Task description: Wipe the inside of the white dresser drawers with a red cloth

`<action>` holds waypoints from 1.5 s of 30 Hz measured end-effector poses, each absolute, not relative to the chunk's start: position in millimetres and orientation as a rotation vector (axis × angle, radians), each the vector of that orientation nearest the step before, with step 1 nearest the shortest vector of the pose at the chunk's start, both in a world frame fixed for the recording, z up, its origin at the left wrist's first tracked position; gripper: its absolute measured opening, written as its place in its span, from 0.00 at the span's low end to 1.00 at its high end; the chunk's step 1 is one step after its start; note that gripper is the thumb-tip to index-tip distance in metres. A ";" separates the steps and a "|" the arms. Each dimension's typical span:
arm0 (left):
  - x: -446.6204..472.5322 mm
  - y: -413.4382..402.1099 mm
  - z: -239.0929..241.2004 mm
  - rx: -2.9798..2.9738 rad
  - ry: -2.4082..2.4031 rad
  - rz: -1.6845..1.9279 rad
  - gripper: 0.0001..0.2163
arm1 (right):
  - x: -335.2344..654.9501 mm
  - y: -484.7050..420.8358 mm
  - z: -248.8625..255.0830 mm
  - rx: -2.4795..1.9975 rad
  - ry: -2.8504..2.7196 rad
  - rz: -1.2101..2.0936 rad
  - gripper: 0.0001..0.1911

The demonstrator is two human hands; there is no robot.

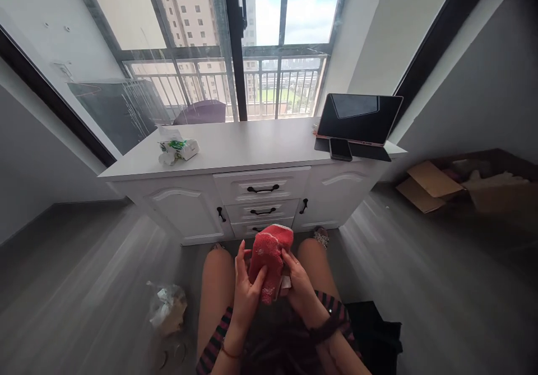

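I sit facing a white cabinet, my bare knees in front of me. Both hands hold a red fluffy cloth item [269, 254] with a pale band at its top, upright above my lap. My left hand [246, 288] grips its left side, thumb across the front. My right hand [297, 282] pinches its right edge, where a small white tag shows. Striped sleeves cover both wrists.
A white cabinet [235, 151] with black-handled drawers [263, 189] stands ahead under a window. On it sit a tissue pack [179, 149], a propped tablet [357, 118] and a phone [340, 149]. A plastic bag [168, 308] lies on the floor left; cardboard [424, 187] lies right.
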State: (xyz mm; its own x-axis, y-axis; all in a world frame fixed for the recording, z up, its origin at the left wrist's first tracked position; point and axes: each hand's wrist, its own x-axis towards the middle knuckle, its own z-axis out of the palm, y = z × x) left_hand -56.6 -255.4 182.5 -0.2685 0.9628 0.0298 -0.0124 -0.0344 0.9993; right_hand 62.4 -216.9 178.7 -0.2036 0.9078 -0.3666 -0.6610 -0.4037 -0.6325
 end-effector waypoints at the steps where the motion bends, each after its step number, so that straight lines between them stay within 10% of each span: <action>1: -49.6 -266.9 187.6 1.190 1.464 1.438 0.27 | 65.1 -225.0 186.9 -0.880 -0.427 1.758 0.26; 4: -35.4 -296.4 200.8 1.440 1.492 1.343 0.22 | 74.4 -247.5 209.3 -0.910 -0.592 1.702 0.26; 10: -31.3 -323.1 217.0 1.253 1.186 1.216 0.48 | 91.6 -278.4 233.7 -0.897 -1.098 1.731 0.30; 20: -50.9 -330.9 217.3 0.248 0.667 1.318 0.15 | 112.9 -280.2 231.8 -0.834 -1.010 1.868 0.20; 45: -44.8 -326.6 232.0 1.057 1.205 1.341 0.26 | 75.3 -302.5 209.9 -0.728 -0.526 2.153 0.26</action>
